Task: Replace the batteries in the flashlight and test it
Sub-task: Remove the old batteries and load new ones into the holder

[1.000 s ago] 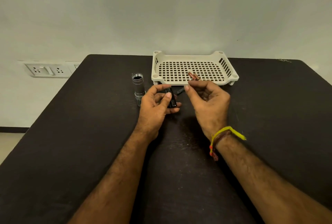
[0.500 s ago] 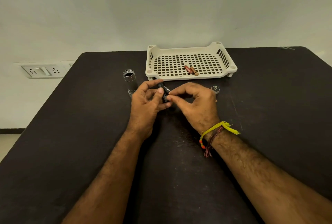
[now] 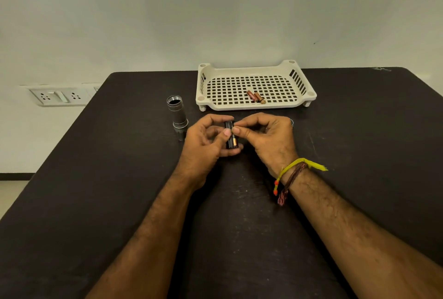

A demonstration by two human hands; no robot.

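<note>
Head view, centre of the frame: the left hand (image 3: 206,140) grips a black battery holder (image 3: 230,136) upright between thumb and curled fingers. The right hand (image 3: 266,135) now pinches at the holder's upper edge with thumb and forefinger. A second ago that hand was back by the tray, its fingers closed over two copper-coloured cells; half a second ago it had come across to meet the left hand, and the cells lay in the tray. So two old cells are out and set aside.

One battery (image 3: 234,141) with a copper band still shows in the holder's lower right. Whether the right hand is pulling it free or only steadying the holder, I cannot tell. Judging from this, the task stands in its unloading stage: no fresh cells are visible, and refilling, reassembly and testing all remain.

Just left of the hands, the silver flashlight body (image 3: 177,113) stands on end on the dark surface (image 3: 96,178), its threaded mouth open upward. Peeking out behind the right hand is a small ring-like part (image 3: 291,122), probably the flashlight's cap. Above, in the upper middle, the cream perforated tray (image 3: 309,93) holds the two removed batteries (image 3: 255,96) side by side. A wall socket plate (image 3: 60,96) sits at the left edge.
</note>
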